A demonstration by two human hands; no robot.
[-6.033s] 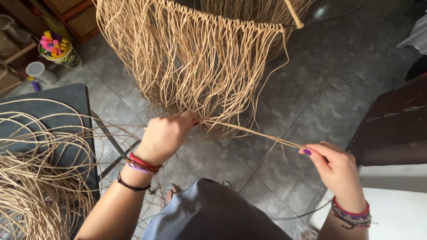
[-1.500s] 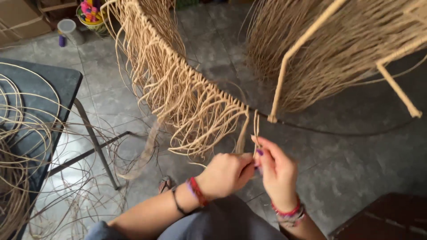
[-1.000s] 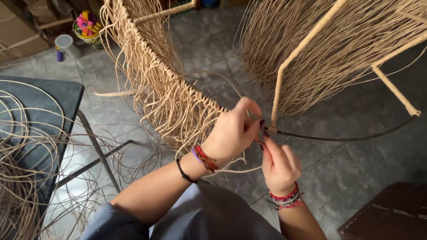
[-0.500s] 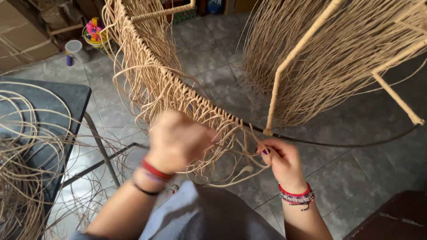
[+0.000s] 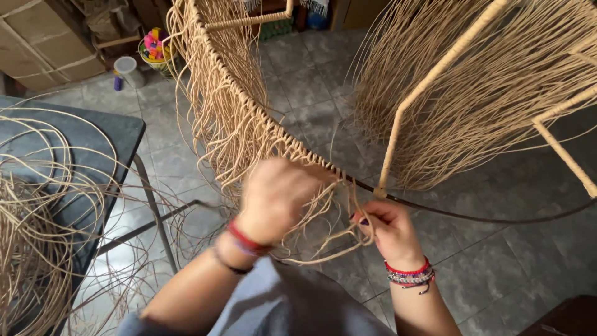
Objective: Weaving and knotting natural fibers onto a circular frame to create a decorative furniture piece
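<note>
**Loose strand at the ring: where the knot may slip**

Grey floor tiles (image 5: 497,261) lie under everything, and the dark ring (image 5: 472,216) of the frame crosses just above the hands.

Nearest, below the ring, the left hand (image 5: 277,196) is blurred and closed into a fist over pale strands (image 5: 323,214); exactly how many it pinches I cannot tell. Just right of it, under the ring, the right hand (image 5: 388,231) holds a narrow pinch on one strand that loops down and back toward the left hand. That strand sits at the ring beside the wrapped post (image 5: 429,93).

Risks, as I judge them: the left hand's blur suggests a quick pull, and a hard tug could snap the cord or drag the neighbouring knots along the ring. The hanging fringe (image 5: 236,118) left of the ring is dense, so a stray strand could be caught into the loop. If the right pinch slackens, the loop may open.

Left of the ring, coils (image 5: 37,249) spill over the dark table (image 5: 118,134); farther off a white cup (image 5: 127,68) stands on the floor.
</note>
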